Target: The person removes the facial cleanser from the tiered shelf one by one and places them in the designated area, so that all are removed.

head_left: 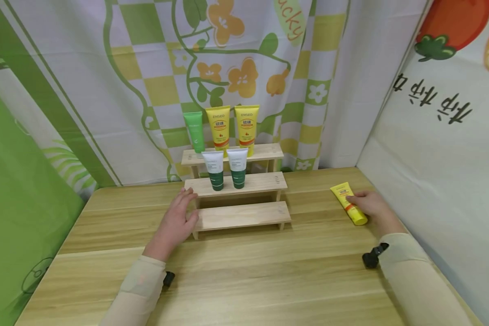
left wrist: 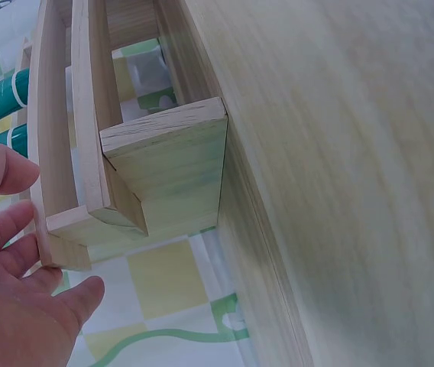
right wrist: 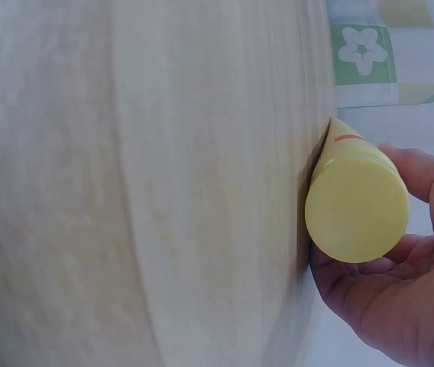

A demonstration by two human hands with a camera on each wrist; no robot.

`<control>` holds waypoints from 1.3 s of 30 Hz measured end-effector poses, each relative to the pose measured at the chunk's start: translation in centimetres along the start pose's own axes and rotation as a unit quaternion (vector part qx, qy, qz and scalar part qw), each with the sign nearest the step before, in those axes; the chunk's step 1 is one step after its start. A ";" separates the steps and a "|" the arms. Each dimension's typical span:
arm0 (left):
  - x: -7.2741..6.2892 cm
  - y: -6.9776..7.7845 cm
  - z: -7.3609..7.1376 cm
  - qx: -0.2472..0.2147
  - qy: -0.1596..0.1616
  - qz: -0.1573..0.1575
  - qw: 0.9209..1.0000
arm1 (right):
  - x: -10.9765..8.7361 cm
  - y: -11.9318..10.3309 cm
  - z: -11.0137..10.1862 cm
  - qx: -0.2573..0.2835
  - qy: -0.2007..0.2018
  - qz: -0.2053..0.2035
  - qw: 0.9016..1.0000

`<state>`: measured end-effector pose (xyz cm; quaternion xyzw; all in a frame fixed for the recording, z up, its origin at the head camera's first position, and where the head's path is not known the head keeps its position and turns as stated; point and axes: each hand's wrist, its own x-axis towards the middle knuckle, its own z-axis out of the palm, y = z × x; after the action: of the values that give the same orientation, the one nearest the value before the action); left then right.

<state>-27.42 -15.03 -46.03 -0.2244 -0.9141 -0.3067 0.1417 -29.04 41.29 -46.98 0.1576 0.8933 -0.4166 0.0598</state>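
Note:
At the right of the table, my right hand [head_left: 374,208] grips a yellow squeeze tube [head_left: 344,194], thumb on top and fingers round its far side. The tube lies along the tabletop, its round cap [right wrist: 357,210] facing the right wrist camera. My left hand [head_left: 176,224] is at the left end of a three-tier wooden stand [head_left: 244,215], fingers spread and loosely bent; whether they touch the wood I cannot tell. Two white-and-green tubes [head_left: 214,170] stand on the middle tier. A green tube [head_left: 194,131] and two yellow tubes [head_left: 246,129] stand on the top tier.
The wooden table [head_left: 269,280] carries the stand near its back edge. Behind hangs a patterned curtain [head_left: 146,68]. A white printed sheet [head_left: 440,158] borders the right side, and green cloth [head_left: 20,190] hangs at the left.

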 end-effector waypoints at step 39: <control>0.1 -0.1 -0.1 -0.002 0.016 0.023 1.000 | -2.4 -8.7 -0.6 0.127 0.088 -0.155 0.976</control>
<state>-27.55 -15.13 -45.99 -0.2406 -0.9057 -0.3089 0.1624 -29.63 35.96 -39.71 0.0597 0.8482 -0.5158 -0.1045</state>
